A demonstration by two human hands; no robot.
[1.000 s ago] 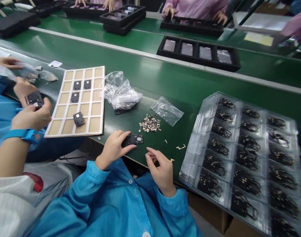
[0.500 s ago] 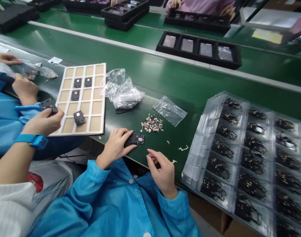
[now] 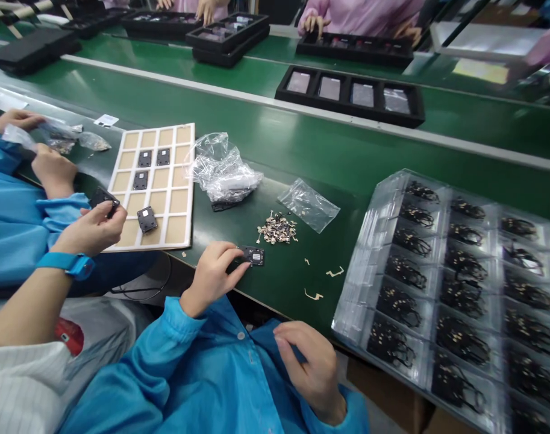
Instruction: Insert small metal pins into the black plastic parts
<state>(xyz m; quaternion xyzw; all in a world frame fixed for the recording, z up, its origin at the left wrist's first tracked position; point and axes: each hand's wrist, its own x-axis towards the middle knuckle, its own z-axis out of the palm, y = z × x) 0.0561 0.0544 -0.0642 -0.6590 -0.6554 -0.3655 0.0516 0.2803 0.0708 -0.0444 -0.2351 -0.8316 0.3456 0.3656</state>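
Observation:
My left hand [image 3: 211, 274] rests at the near edge of the green table, fingers closed on a small black module [image 3: 253, 255] that lies flat on the surface. My right hand [image 3: 308, 361] hangs below the table edge over my blue coat, fingers curled inward; what they hold, if anything, is hidden. A little pile of small metal parts [image 3: 277, 229] lies just beyond the module. Two loose pale clips [image 3: 313, 295] lie to its right.
A clear blister tray [image 3: 459, 283] of black parts fills the right side. A white grid tray [image 3: 179, 181] with a few modules sits left, plastic bags [image 3: 223, 169] beside it. A co-worker's hand [image 3: 91, 229] with a blue wristband holds another module. Black trays [image 3: 349, 96] lie on the belt.
My right hand has dropped from the table edge down toward my lap. My left hand stays on the black module. The co-worker's hand moved toward the grid tray.

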